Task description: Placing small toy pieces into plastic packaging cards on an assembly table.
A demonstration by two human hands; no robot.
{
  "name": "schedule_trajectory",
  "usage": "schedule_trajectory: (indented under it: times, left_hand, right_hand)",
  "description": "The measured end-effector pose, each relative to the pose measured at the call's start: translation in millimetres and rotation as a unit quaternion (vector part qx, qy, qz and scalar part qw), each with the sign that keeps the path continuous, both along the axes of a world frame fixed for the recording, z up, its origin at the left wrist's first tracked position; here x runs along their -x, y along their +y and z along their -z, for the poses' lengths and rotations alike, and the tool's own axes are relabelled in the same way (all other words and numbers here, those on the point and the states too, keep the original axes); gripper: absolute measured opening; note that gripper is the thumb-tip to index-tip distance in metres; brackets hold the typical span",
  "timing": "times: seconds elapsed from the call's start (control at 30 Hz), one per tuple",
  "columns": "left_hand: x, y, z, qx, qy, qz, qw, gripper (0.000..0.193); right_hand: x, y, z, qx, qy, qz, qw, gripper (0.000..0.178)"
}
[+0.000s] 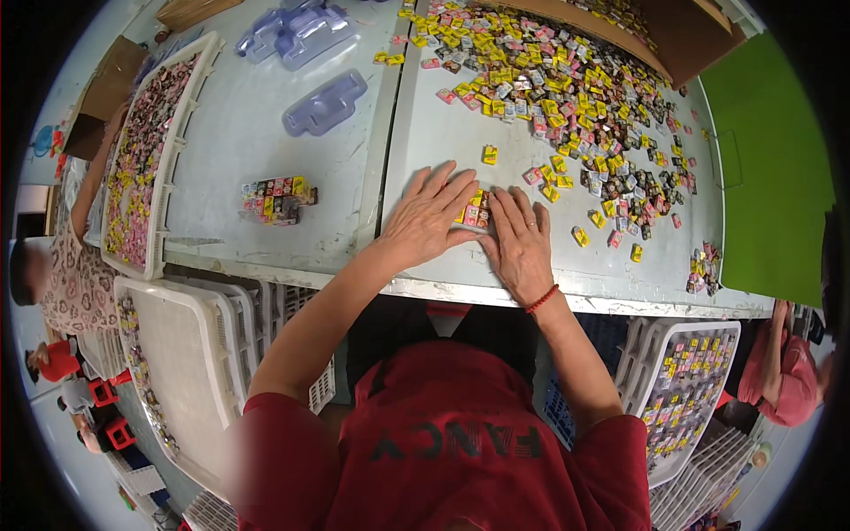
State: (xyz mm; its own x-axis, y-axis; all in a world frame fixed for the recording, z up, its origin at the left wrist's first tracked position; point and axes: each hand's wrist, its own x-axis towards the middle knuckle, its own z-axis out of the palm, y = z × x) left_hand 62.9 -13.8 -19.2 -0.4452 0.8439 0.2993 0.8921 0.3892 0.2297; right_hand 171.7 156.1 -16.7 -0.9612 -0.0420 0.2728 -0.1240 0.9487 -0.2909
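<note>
Near the front edge of the table, a tight block of small yellow, pink and dark boxes [475,211] lies between my two hands. My left hand [428,218] rests along its left side, fingers stretched out and partly over it. On its right side lies my right hand [522,239], with a red bead bracelet at the wrist and fingers extended against the boxes. Both palms face down, and they cover part of the block. Just beyond my fingers sits a single yellow box [490,155]. Another grouped block of boxes [278,199] stands on the left part of the table.
A large pile of loose boxes [567,97] spreads over the back right, beside a cardboard carton [673,35]. Clear plastic trays [325,103] lie at the back left. A white crate [159,195] of boxes borders the left. More crates [682,398] stand below the table; people work at both sides.
</note>
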Motion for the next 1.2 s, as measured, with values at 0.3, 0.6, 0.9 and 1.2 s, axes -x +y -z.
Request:
schedule_trajectory:
  times: [0.3, 0.6, 0.9, 1.2]
  left_hand:
    - [0, -14, -2, -0.231, -0.110, -0.157, 0.954, 0.048]
    - [9, -13, 14, -0.239, -0.361, -0.299, 0.851, 0.025]
    - [0, -71, -33, -0.363, -0.276, -0.323, 0.829, 0.024]
    - [53, -225, -56, -0.371, -0.226, -0.475, 0.765, 0.027]
  right_hand:
    - [-7, 15, -10, 0.047, 0.101, 0.062, 0.992, 0.051]
    - [10, 27, -1, 0.211, -0.062, 0.160, 0.962, 0.042]
    - [34, -5, -24, 0.567, -0.159, 0.045, 0.807, 0.035]
    - [158, -161, -52, 0.489, -0.197, -0.066, 0.847, 0.034]
